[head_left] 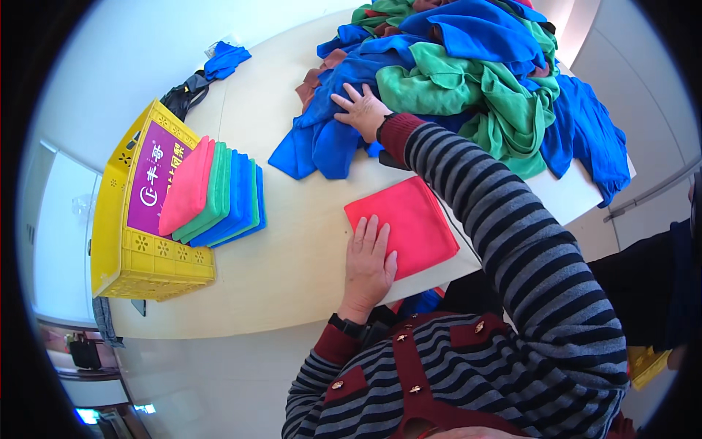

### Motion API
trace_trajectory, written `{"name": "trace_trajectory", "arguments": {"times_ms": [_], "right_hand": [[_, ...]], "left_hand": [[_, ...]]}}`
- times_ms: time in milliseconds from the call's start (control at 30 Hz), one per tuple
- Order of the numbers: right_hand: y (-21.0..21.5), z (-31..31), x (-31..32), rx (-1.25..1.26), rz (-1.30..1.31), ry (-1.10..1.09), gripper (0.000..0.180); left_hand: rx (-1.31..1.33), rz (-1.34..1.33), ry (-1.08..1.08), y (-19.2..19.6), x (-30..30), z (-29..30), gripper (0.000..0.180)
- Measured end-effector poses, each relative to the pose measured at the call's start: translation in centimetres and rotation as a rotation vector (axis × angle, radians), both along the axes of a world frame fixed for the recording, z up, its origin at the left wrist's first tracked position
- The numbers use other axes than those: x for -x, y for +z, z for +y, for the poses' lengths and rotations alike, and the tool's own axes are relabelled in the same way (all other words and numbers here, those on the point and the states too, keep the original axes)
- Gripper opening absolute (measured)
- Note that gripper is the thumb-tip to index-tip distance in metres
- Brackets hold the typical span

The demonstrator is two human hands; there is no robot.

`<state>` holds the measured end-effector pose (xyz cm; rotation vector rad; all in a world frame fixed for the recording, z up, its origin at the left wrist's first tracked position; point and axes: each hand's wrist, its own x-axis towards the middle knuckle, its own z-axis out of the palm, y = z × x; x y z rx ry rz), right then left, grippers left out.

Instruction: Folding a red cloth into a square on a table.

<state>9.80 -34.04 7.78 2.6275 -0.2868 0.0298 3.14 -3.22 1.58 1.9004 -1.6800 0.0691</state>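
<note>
My left hand (369, 265) lies flat on the left edge of a folded red cloth (413, 227), fingers stretched out. The cloth is a neat square near the table's front edge. Farther off, my right hand (362, 111) rests with spread fingers on a blue cloth (322, 139) at the near left side of a big loose heap. Crumpled green cloths (453, 84), more blue ones and some brown ones make up that heap. Neither hand visibly grips anything.
On the left stands a yellow plastic crate (117, 249) with a purple panel. Folded red, green and blue cloths (219, 194) lean in a row against it. A black bag (184, 95) and a small blue cloth (227, 60) lie behind. Dark clothing (643, 285) shows at the right.
</note>
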Motion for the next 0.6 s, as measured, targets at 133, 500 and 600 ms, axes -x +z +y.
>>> {"name": "trace_trajectory", "arguments": {"times_ms": [133, 500, 600], "right_hand": [[-1.1, -0.8, -3.0, -0.028, -0.080, -0.026, 0.048], [6.3, -3.8, 2.4, -0.372, -1.083, 0.185, 0.036], [12.3, -8.2, 7.5, -0.323, -1.292, 0.129, 0.026]], "left_hand": [[-0.010, 0.022, 0.001, 0.3, -0.2, 0.0, 0.054], [-0.001, -0.001, -0.046, -0.6, -0.5, -0.3, 0.053], [0.000, -0.019, -0.052, -0.6, -0.2, -0.6, 0.051]]}}
